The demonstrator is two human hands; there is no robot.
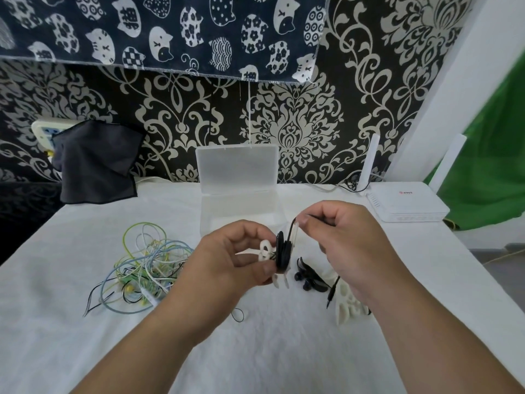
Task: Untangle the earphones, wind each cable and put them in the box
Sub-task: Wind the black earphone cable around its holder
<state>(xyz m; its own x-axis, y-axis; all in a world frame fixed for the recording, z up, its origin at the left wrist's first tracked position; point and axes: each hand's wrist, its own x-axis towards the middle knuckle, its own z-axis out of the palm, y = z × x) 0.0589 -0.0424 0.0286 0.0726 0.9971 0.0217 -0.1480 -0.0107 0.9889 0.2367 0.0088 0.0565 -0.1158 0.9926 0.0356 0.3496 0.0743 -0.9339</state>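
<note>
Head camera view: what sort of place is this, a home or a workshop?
Most likely a room in a home: damask wallpaper on the wall, a cat-print cloth hung over it, and a white router on the cloth-covered table.

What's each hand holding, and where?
Left hand grips the white winder at its wrapped middle; right hand pinches the black cable just above it.

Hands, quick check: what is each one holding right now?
Left hand: grips the white winder, which has black cable wound on it.
Right hand: pinches the black cable's free stretch above the winder.
</note>
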